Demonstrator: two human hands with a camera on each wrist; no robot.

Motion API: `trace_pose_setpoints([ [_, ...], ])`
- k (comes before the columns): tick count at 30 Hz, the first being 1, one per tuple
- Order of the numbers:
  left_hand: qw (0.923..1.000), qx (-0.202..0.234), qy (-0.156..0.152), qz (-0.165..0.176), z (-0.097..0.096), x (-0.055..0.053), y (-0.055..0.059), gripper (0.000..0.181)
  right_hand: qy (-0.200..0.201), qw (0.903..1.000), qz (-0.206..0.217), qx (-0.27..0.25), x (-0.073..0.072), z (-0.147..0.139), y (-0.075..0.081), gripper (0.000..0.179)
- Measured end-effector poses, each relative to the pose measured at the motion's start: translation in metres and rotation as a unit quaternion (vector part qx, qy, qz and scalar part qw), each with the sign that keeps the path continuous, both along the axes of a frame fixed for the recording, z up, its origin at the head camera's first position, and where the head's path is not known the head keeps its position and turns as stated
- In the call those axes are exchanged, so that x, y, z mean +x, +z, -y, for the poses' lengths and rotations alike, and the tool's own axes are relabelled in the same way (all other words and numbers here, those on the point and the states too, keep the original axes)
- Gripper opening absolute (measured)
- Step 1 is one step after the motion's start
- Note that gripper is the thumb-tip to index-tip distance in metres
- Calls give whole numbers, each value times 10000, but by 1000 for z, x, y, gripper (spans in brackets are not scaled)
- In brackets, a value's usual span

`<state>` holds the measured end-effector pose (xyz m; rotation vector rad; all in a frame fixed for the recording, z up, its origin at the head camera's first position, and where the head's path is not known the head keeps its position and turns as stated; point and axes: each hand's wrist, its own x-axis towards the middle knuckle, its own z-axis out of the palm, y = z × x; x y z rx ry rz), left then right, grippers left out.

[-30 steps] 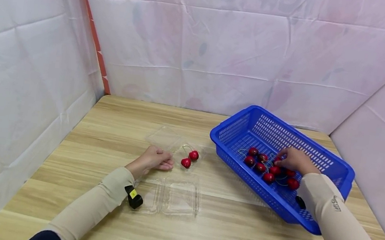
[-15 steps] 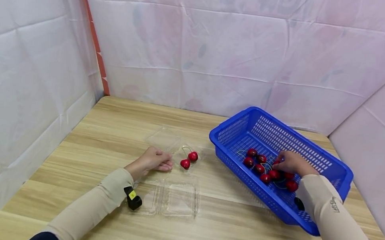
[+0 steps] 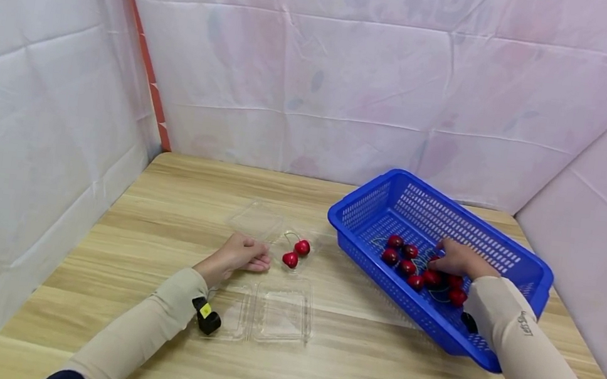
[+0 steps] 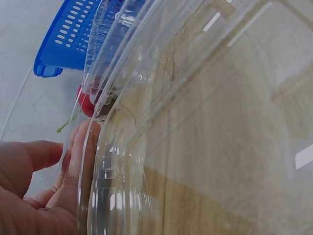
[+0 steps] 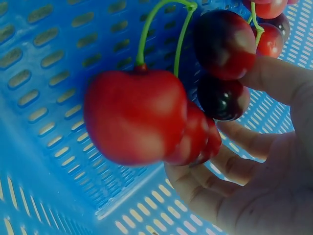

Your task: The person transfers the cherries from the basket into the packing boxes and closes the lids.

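Observation:
In the blue basket (image 3: 360, 256), my right hand (image 3: 460, 259) reaches down among several red cherries (image 3: 406, 267). The right wrist view shows its fingers (image 5: 234, 164) spread around the fruit, the upper digit touching a dark cherry (image 5: 225, 44). A large red cherry (image 5: 134, 117) with a green stem hangs closest to that camera. My left hand (image 3: 241, 254) pinches the thin edge of a clear plastic clamshell (image 3: 257, 218) between thumb and fingers. Two cherries (image 3: 302, 247) on stems lie in that clamshell, just right of the fingertips.
Another clear clamshell (image 3: 282, 313) lies opened flat on the wooden table (image 3: 360, 373), partly under my left wrist. It fills much of the left wrist view. White sheeting (image 3: 351, 81) walls the table at the back and both sides.
My right hand's fingers have parted a little among the cherries, and a few cherries there have shifted slightly. The left hand stays at the clamshell's edge.

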<state>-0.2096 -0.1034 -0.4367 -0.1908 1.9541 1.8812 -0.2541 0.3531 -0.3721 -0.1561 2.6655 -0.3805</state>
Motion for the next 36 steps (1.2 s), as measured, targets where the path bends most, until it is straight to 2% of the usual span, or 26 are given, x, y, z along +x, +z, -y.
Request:
trace_pose_setpoints([
  [6,10000,38,-22,-17,1,0,-1,23,147,9997,-167,-79,0,0,-3,48],
  [14,10000,2,7,8,1,1,0,22,-127,9972,-299,-667,-2,-3,-4,35],
  [17,10000,-29,-5,25,0,1,0,21,-216,9961,-398,-760,-2,-3,-5,30],
  [24,10000,-33,-72,20,0,0,-2,21,-288,9949,-311,-921,0,-2,-3,21],
  [30,9999,-2,-97,29,0,-1,-1,19,-352,9948,-386,-877,1,0,-1,22],
  [36,9998,81,-176,-13,2,0,0,18,-254,9927,-806,-863,0,2,0,25],
])
